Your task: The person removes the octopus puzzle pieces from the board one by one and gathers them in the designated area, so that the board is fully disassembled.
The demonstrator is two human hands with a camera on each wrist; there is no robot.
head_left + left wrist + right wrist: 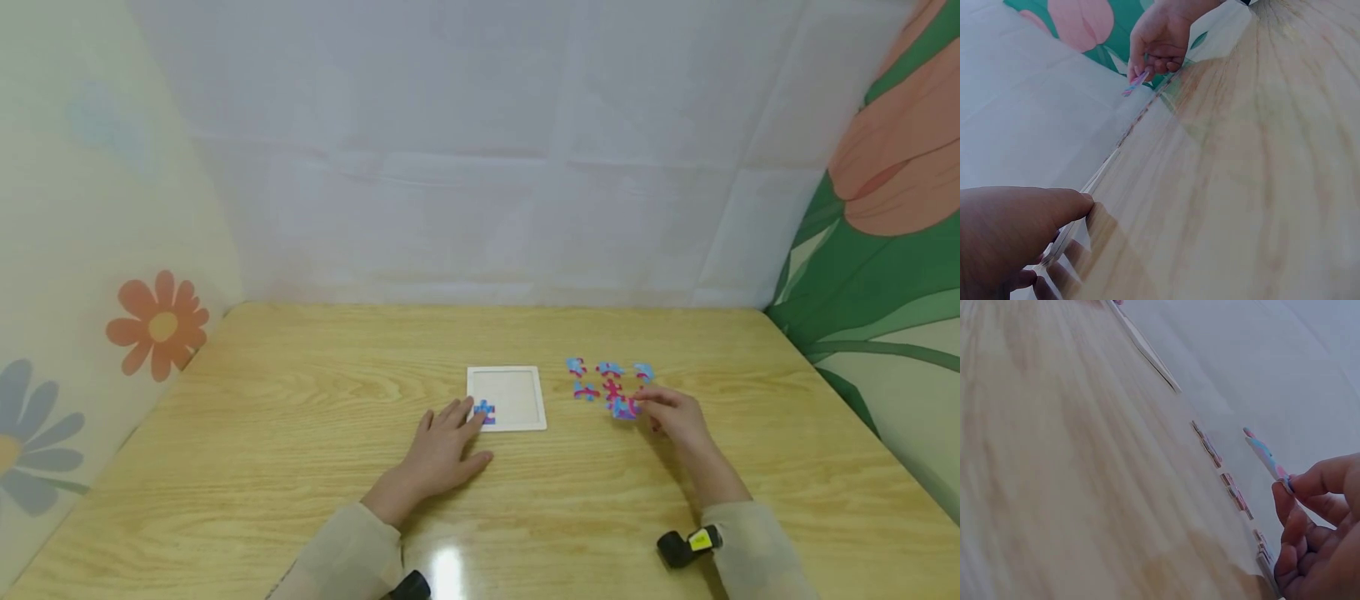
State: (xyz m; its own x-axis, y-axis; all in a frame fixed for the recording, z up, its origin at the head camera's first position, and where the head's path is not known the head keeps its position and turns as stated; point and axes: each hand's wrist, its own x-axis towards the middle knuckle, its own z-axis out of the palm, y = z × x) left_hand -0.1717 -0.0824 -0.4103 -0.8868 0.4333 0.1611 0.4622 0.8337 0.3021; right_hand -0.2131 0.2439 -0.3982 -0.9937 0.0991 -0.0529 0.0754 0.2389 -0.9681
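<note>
My right hand (675,417) pinches a blue, pink and purple jigsaw piece (1263,456) between thumb and fingertips, raised over the table. Just beyond it lie several loose jigsaw pieces (587,391) in the same colours, flat on the wood. To their left is a square white puzzle tray (542,400). One jigsaw piece (487,412) sits inside its lower left corner. My left hand (441,454) rests at that corner with fingers spread, the index fingertip reaching the piece in the tray. In the left wrist view the thumb (1072,206) lies near the tray's edge.
The wooden table (300,383) reaches back to a white cloth (450,208). Side walls carry painted flowers (162,325). A dark wrist camera (678,548) is strapped near my right sleeve (753,537).
</note>
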